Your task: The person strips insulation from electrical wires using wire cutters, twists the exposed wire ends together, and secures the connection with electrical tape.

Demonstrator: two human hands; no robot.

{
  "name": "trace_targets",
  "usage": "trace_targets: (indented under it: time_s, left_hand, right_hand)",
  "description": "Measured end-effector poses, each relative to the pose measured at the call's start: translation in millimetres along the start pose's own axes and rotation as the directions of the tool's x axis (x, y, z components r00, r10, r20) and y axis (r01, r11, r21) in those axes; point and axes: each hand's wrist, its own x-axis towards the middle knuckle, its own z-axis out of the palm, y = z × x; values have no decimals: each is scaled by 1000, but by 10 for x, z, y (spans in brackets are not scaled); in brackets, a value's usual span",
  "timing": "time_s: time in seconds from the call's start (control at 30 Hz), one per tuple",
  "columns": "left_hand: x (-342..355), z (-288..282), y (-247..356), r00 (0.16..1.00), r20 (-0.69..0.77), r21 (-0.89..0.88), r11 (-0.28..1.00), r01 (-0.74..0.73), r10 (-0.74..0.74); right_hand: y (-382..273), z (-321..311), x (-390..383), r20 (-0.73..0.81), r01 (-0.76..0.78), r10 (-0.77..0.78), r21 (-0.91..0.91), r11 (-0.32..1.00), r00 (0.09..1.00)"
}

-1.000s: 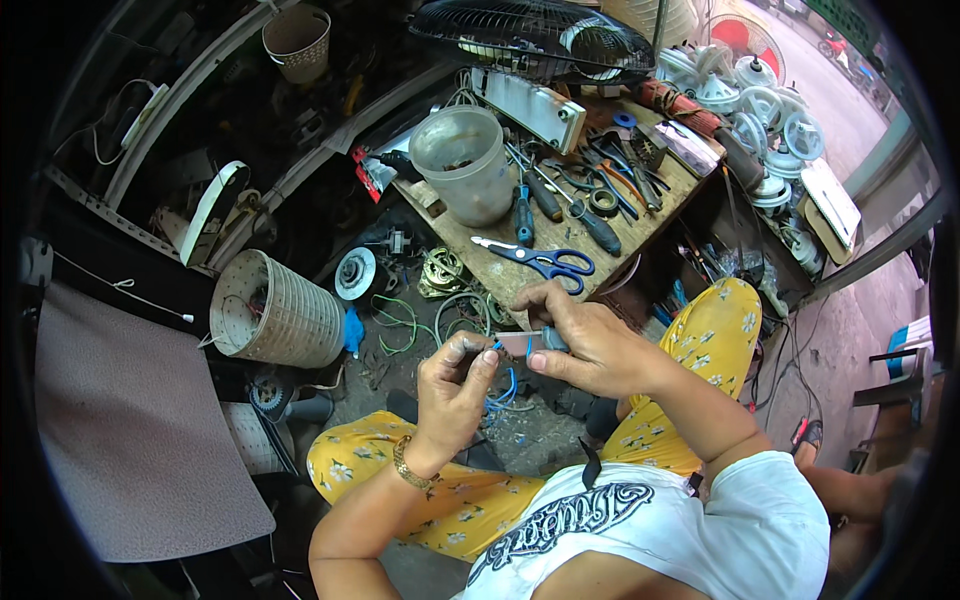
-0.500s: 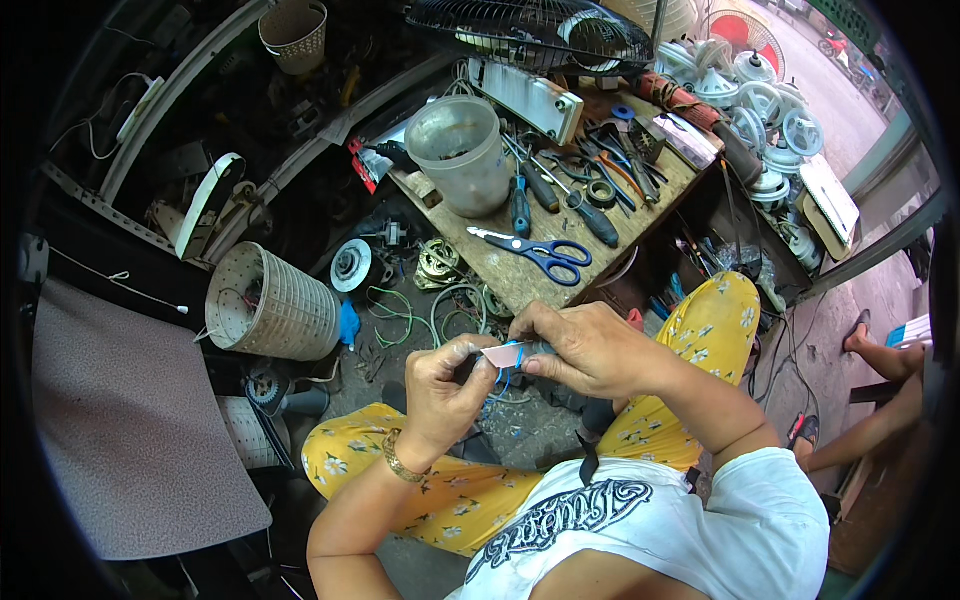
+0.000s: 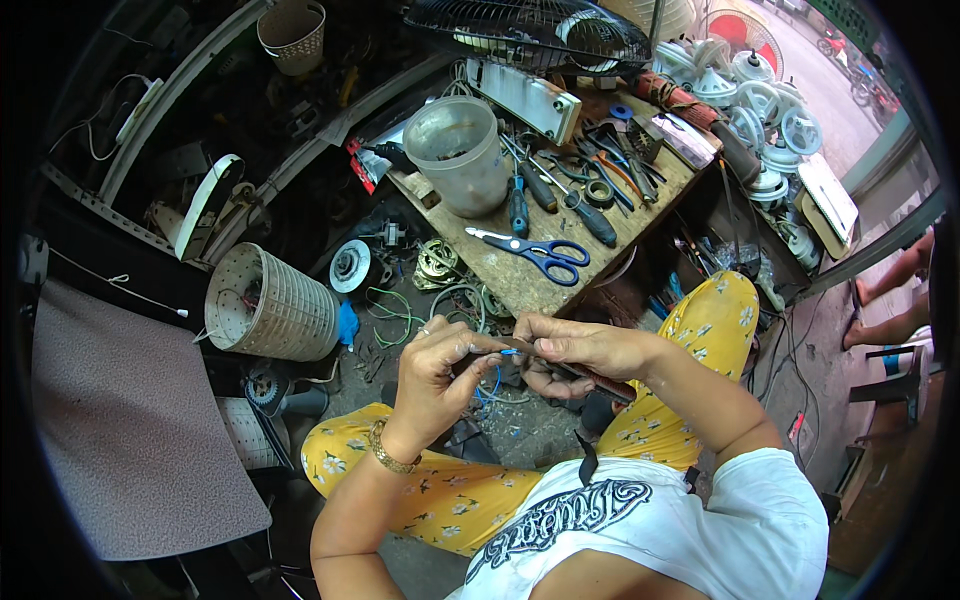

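Just beyond my lap, both hands are close together. My right hand (image 3: 580, 357) is closed around a knife-like tool with a dark brown handle (image 3: 612, 388), which sticks out below the palm. Its flat end points toward my left fingers. My left hand (image 3: 445, 365), with a gold bracelet at the wrist, pinches a thin blue wire (image 3: 510, 351) whose short end shows between the hands. More blue wire (image 3: 487, 392) hangs below the fingers. My fingers partly hide where tool and wire meet.
A wooden bench (image 3: 520, 285) ahead carries blue-handled scissors (image 3: 545, 253), a translucent bucket (image 3: 457, 160), screwdrivers and pliers. A white basket (image 3: 270, 305) stands left, near a grey panel (image 3: 140, 420). Loose wires (image 3: 395, 312) lie on the floor. Another person's legs (image 3: 900, 300) show at right.
The tool in my right hand has turned: its pale flat face showed before, and now its brown handle shows below the palm. The other person's legs at right have shifted.
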Motion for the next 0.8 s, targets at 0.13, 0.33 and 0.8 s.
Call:
trace_targets:
  time_s: [0.13, 0.33, 0.8]
  left_hand:
    - [-42, 91, -42, 993, -22, -170, 979, 112, -117]
    - [-51, 130, -90, 995, 0, -154, 983, 97, -99]
    - [-33, 239, -218, 985, -135, -303, 951, 60, -106]
  right_hand:
    - [-6, -18, -6, -118, 105, -115, -82, 991, 986]
    - [-43, -66, 81, -269, 156, -353, -552, 819, 896]
    - [114, 37, 226, -364, 201, -240, -141, 969, 900]
